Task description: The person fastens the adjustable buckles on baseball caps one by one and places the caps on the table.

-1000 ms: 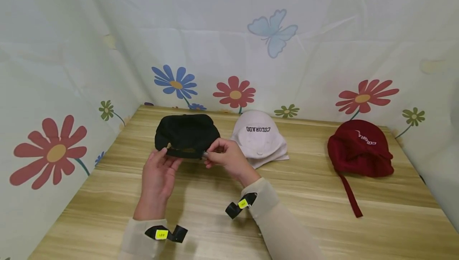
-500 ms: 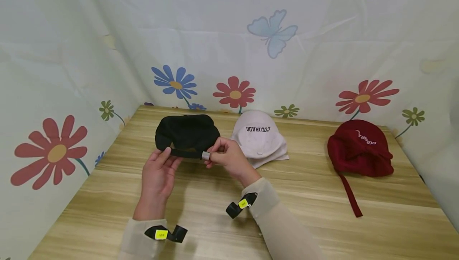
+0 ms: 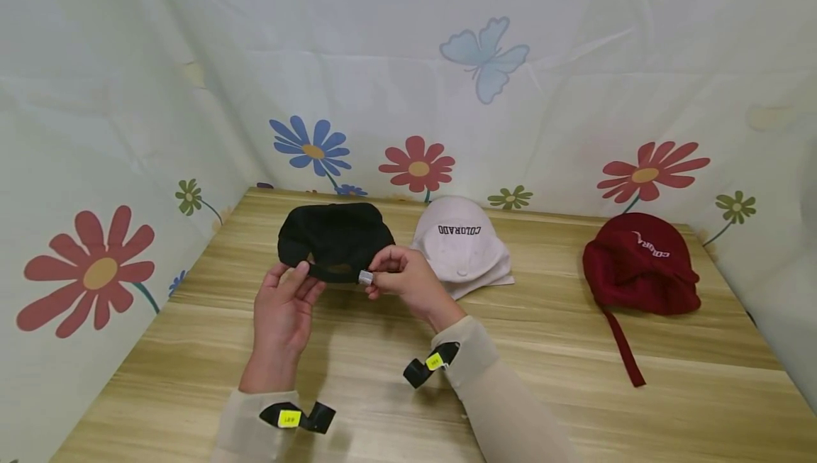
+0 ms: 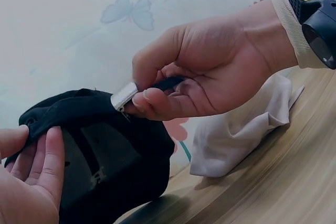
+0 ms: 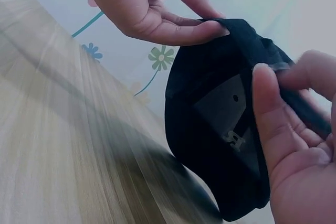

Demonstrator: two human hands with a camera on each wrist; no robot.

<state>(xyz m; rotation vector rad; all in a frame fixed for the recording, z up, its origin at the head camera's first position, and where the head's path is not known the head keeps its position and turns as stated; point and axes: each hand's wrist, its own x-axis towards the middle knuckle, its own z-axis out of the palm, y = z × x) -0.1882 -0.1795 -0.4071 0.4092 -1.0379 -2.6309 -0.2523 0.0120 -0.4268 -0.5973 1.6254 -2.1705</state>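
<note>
Item: black cap [image 3: 335,238], soft, light, floppy cloth, held just above the table [image 3: 383,378] between my two hands; best taken by its back strap and rim. My left hand [image 3: 284,303] pinches the rim at the strap's left end. My right hand [image 3: 402,280] pinches the strap's silver buckle [image 3: 365,278], fingers closed narrowly.

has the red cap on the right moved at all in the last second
No. The red cap lies at the same spot on the table, below the same red wall flower, its strap trailing toward the front edge as before.
</note>
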